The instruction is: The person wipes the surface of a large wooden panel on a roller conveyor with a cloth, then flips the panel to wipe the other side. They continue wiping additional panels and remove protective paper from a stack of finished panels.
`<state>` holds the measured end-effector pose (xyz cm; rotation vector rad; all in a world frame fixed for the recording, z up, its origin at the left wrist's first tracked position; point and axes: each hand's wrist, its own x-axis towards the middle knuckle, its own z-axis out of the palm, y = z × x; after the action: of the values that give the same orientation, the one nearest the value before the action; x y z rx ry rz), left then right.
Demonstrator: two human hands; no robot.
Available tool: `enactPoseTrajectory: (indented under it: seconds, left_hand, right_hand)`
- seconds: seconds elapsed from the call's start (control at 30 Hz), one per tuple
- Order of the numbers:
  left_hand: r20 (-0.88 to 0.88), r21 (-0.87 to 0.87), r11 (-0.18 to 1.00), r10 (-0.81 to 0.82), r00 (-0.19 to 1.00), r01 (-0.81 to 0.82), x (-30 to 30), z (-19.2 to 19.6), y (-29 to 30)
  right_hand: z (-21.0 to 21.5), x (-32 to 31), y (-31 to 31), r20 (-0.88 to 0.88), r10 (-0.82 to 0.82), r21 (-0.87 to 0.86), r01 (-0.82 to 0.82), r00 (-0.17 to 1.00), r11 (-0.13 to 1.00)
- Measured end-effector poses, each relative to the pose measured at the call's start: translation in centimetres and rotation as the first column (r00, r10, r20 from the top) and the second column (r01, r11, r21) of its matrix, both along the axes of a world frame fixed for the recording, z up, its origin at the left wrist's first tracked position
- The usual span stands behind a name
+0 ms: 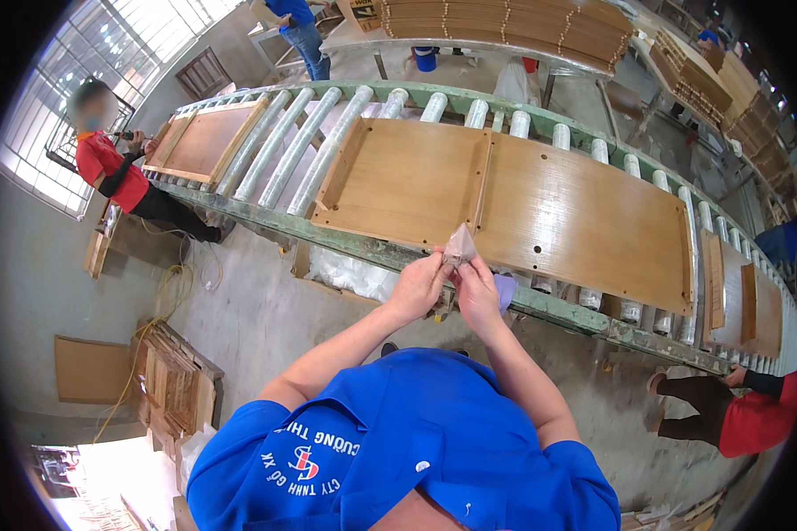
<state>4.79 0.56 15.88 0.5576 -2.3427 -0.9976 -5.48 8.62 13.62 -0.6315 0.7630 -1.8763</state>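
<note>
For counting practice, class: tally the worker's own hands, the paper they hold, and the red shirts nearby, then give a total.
Hands: 2, left hand, right hand
Paper: 1, pinched between both hands
Red shirts: 2, red shirt by the window, red shirt at lower right
Total: 5

Both bare arms are being stretched forward from the blue shirt and bent at the elbows. The left hand and the right hand are being held close together, far out in front of the shirt. The fingers of both hands are being pinched shut on a small folded sheet.
</note>
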Motion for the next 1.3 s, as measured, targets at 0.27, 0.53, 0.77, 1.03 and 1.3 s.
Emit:
enactPoseTrajectory:
  seconds: [0.27, 0.53, 0.77, 1.03, 1.3]
  left_hand:
    - [0.086, 0.085, 0.995, 0.036, 0.996, -0.044, -0.3, -1.3, 0.5]
    - [-0.033, 0.642, 0.763, -0.078, 0.996, 0.081, -0.8, 0.1, 0.9]
    - [-0.061, 0.262, 0.964, 0.073, 0.995, -0.055, -1.9, 0.7, 1.3]
    - [-0.177, 0.790, 0.583, -0.077, 0.981, 0.189, -1.9, -0.1, 0.7]
    - [-0.121, 0.790, 0.598, -0.064, 0.991, 0.135, -0.3, -2.3, -1.3]
  right_hand:
    - [-0.2, -0.9, -0.4, 0.121, 0.094, -0.002, -0.094, 0.988, 0.996]
    - [0.4, -2.9, -0.1, 0.075, 0.233, 0.046, -0.237, 0.970, 0.971]
    - [-1.3, -0.9, -1.0, 0.027, -0.121, -0.009, 0.121, 0.992, 0.993]
    - [-0.6, -2.2, -1.2, 0.220, -0.024, 0.150, -0.009, 0.975, 0.989]
    - [-1.7, 0.3, -2.9, 0.190, -0.001, 0.147, -0.028, 0.982, 0.989]
